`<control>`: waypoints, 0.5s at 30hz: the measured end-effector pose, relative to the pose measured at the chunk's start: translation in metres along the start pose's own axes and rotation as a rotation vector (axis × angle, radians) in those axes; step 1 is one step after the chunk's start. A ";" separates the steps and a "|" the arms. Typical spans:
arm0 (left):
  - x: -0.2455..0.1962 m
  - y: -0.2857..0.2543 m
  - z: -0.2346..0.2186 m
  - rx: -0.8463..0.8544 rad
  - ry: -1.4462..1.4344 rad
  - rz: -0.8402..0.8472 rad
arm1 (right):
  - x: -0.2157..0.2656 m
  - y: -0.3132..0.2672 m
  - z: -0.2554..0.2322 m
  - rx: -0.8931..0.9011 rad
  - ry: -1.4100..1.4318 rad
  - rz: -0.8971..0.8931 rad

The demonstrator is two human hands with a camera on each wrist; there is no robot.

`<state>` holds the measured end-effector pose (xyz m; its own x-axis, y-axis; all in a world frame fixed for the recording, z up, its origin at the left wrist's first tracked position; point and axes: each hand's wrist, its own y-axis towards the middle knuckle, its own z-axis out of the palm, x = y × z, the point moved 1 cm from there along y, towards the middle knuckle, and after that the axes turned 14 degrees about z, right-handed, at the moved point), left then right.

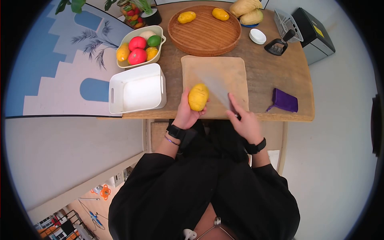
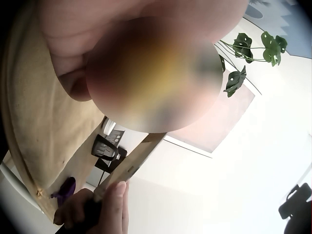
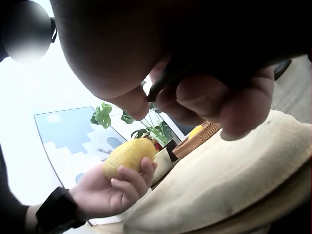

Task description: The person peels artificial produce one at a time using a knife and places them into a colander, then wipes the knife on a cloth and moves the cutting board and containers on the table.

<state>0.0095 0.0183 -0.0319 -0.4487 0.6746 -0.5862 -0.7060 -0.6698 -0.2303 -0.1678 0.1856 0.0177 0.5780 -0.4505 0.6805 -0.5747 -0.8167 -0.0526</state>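
My left hand (image 1: 188,112) grips a yellow mango (image 1: 198,97) with dark lines across its skin, held up over the near left of the beige mat (image 1: 234,72). In the right wrist view the fingers wrap the lower side of the mango (image 3: 129,157). My right hand (image 1: 247,125) holds a knife (image 1: 216,88) by its dark handle. The broad blade is blurred in the head view and slants up and left over the mat, its edge side near the mango. In the left wrist view the blade (image 2: 134,163) extends from the right hand (image 2: 95,212).
A white bin (image 1: 138,90) and a bowl (image 1: 159,54) of fruit stand left. Behind the mat, a round wicker tray (image 1: 204,34) bears two yellow mangoes. To the right are a purple pouch (image 1: 285,100), a small white dish (image 1: 257,37) and a black-handled tool (image 1: 280,45).
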 end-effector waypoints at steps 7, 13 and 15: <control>0.009 0.012 -0.009 -0.034 -0.083 0.034 | 0.010 -0.023 0.021 0.131 -0.129 -0.185; 0.008 0.005 0.006 -0.110 -0.089 0.043 | 0.010 -0.019 0.025 0.027 -0.148 -0.160; 0.006 0.002 0.005 -0.137 -0.076 0.023 | 0.008 -0.012 0.019 0.060 -0.118 -0.084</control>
<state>0.0023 0.0225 -0.0322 -0.5078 0.6763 -0.5336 -0.6155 -0.7182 -0.3245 -0.1452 0.1848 0.0101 0.6886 -0.4156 0.5942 -0.4876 -0.8719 -0.0448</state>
